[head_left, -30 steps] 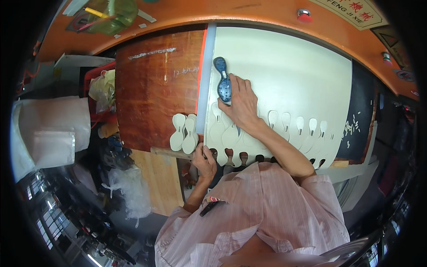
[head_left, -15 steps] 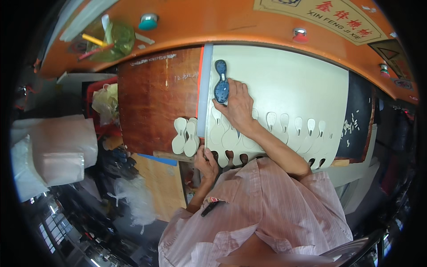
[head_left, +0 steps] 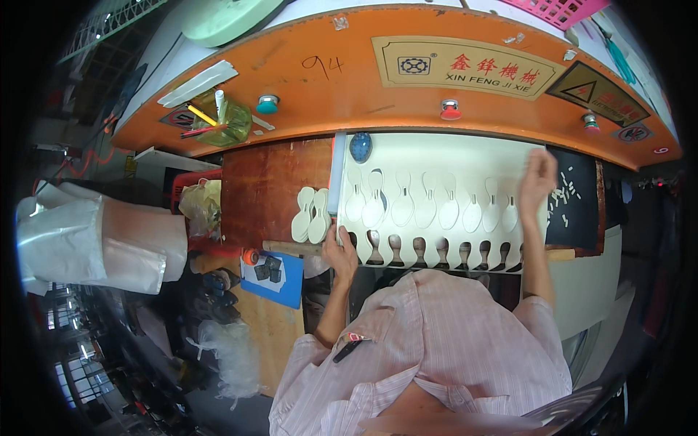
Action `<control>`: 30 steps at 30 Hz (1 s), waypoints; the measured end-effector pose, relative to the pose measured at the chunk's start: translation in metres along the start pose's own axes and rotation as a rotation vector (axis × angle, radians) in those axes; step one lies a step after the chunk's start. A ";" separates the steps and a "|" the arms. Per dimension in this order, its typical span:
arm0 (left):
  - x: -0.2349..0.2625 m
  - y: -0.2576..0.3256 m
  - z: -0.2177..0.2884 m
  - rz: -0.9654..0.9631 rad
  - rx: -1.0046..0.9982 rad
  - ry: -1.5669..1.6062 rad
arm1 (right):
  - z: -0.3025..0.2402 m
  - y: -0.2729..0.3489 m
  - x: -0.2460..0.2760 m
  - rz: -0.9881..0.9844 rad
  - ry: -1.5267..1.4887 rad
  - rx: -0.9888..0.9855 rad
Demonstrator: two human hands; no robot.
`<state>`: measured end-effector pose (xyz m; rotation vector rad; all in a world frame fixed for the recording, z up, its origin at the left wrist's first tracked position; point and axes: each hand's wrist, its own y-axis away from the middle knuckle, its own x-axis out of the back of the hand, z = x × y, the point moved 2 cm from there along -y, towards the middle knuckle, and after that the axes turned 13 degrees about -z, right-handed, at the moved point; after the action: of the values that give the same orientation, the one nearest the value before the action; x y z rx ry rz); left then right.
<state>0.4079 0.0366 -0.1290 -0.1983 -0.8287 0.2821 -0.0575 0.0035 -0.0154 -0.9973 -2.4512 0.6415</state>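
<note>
You stand at an orange machine housing (head_left: 349, 87) with a brown wooden bed (head_left: 269, 189) — daylight is even. On your left, clear plastic-wrapped bundles (head_left: 94, 240) crowd a cluttered floor (head_left: 182, 349).

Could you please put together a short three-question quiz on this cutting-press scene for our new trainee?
1. True or false: the right hand rests on the blue oval tool.
2. Which part of the pale sheet does the left hand touch? A) far edge B) near left corner C) right edge
3. Fill in: the loose pale sole-shaped pieces lie on the ____ board, left of the sheet.

Key
1. False: the right hand is at the sheet's right edge, far from the tool.
2. B
3. brown
</note>
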 end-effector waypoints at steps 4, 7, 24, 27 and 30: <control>0.002 -0.014 0.012 -0.025 -0.032 0.086 | -0.012 -0.063 0.091 0.253 -0.013 0.299; 0.006 -0.023 0.020 -0.071 -0.041 0.131 | -0.026 -0.078 0.119 0.063 0.150 0.131; 0.019 -0.036 0.042 -0.063 -0.075 0.090 | 0.056 0.115 0.158 0.060 0.455 -0.475; 0.020 -0.034 0.040 -0.032 -0.147 0.114 | 0.060 0.128 0.156 0.008 0.526 -0.325; 0.019 -0.033 0.033 -0.090 -0.103 0.165 | 0.066 0.135 0.156 -0.029 0.599 -0.339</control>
<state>0.4008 0.0135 -0.0844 -0.2766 -0.6872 0.1365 -0.1229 0.1853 -0.1123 -1.0807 -2.0545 -0.0953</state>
